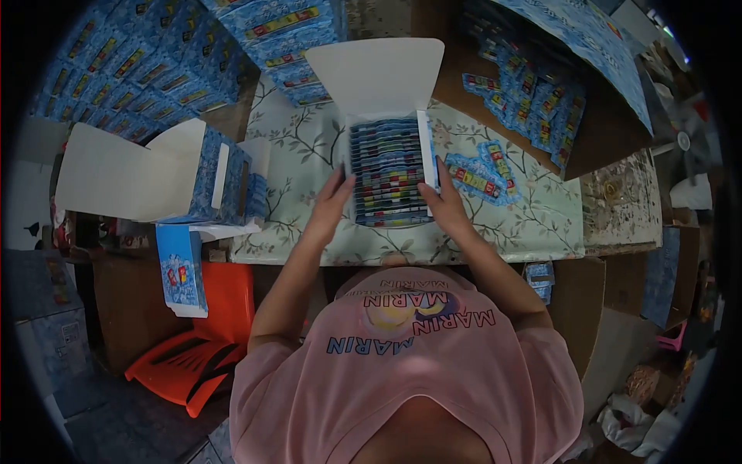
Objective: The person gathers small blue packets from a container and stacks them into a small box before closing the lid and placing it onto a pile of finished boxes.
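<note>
A small carton (427,155) stands on the table with its white lid (376,73) raised at the far side. Tightly packed rows of thin colourful sachets (389,166) fill it. At the carton's left side is my left hand (332,205), thumb near the rim and fingers along the outer wall. My right hand (447,205) grips the opposite wall, its thumb over the edge and the other fingers outside. Just right of it, a few loose blue sachets (481,179) lie on the floral tablecloth (297,178).
A large brown carton (599,158) tips toward the table at right, spilling sachet strips (533,104). Stacked blue boxes (147,62) rise at the back left. An open empty box (202,174) sits at the table's left edge, above an orange chair (224,309).
</note>
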`<state>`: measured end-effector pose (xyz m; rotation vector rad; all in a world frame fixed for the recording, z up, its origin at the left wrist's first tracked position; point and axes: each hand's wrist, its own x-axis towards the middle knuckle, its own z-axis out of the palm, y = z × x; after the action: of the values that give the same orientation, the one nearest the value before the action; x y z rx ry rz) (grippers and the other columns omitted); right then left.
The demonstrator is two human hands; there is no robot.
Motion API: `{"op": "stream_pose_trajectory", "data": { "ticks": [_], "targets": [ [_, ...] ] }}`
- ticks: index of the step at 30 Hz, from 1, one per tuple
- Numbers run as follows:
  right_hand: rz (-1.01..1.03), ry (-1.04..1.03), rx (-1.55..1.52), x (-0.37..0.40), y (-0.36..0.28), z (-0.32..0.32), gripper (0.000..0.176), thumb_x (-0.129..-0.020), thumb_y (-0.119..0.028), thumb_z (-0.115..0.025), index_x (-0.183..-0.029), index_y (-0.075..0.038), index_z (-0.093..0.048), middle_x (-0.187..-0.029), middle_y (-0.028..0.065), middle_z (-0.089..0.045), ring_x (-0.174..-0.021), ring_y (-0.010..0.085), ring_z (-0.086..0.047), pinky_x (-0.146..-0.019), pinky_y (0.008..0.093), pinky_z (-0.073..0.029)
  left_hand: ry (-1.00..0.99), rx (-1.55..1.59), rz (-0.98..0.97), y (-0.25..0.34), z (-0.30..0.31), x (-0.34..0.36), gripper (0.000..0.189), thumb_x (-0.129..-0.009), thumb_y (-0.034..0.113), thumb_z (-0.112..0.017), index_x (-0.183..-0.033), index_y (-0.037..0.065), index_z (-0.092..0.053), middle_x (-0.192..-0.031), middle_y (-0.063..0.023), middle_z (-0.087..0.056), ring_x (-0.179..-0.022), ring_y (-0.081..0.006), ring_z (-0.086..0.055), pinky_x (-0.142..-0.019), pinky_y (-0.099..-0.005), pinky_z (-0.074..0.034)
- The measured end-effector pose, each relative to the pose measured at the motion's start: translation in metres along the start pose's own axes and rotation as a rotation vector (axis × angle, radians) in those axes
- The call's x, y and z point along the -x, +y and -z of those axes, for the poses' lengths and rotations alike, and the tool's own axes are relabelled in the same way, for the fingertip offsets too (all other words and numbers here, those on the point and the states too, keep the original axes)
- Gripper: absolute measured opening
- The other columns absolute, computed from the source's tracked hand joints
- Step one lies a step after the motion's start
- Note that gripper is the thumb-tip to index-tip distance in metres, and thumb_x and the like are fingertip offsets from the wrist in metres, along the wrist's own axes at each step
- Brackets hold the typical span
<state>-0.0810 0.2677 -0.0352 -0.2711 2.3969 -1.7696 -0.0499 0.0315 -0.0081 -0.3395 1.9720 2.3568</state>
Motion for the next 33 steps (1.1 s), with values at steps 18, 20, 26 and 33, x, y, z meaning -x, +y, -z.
{"op": "stream_pose_trajectory", "data": {
  "ticks": [18,20,26,33],
  "targets": [
    [-0.365,-0.664,-0.05,-0.086,-0.104,-0.051,0.028,-0.085,-0.026,-0.062,-0.081,0.002,-0.059,-0.066,0.0084,-0.061,-0.048,0.0149,-0.06,-0.034,0.024,-0.036,-0.075,0.183,0.027,0.006,-0.021,0.034,0.059,-0.094,0.026,-0.051,-0.141,-0.001,-0.027,-0.137,-0.0123,-0.04,-0.127,-0.0176,-0.035,-0.106,-0.0297,-0.024],
    [-0.42,-0.68,-0.061,-0.076,-0.102,-0.053,0.022,-0.084,-0.02,-0.062,-0.084,0.001,-0.058,-0.065,0.0077,-0.06,-0.048,0.0145,-0.059,-0.034,0.0236,-0.037,0.005,0.152,0.077,0.003,-0.023,0.042,0.06,-0.094,0.025,-0.051,-0.142,0.0,-0.025,-0.138,-0.0111,-0.039,-0.127,-0.0177,-0.035,-0.105,-0.03,-0.026],
    [-0.442,-0.576,-0.234,-0.07,-0.084,-0.059,0.012,-0.082,-0.01,-0.059,-0.086,0.001,-0.056,-0.061,0.0051,-0.055,-0.043,0.0127,-0.053,-0.034,0.0248,-0.035,-0.036,0.125,-0.026,-0.015,-0.019,0.035,0.065,-0.091,0.019,-0.057,-0.142,-0.001,-0.021,-0.127,-0.0096,-0.046,-0.114,-0.015,-0.044,-0.097,-0.0276,-0.034],
    [-0.262,-0.434,-0.019,-0.105,-0.096,-0.062,0.017,-0.085,-0.013,-0.058,-0.09,0.003,-0.055,-0.059,0.0063,-0.055,-0.039,0.0128,-0.051,-0.034,0.0263,-0.034,-0.081,0.101,-0.061,-0.016,-0.024,0.034,0.074,-0.085,0.003,-0.061,-0.144,0.003,-0.017,-0.127,-0.0103,-0.046,-0.113,-0.0158,-0.046,-0.095,-0.0273,-0.038]
  ]
}}
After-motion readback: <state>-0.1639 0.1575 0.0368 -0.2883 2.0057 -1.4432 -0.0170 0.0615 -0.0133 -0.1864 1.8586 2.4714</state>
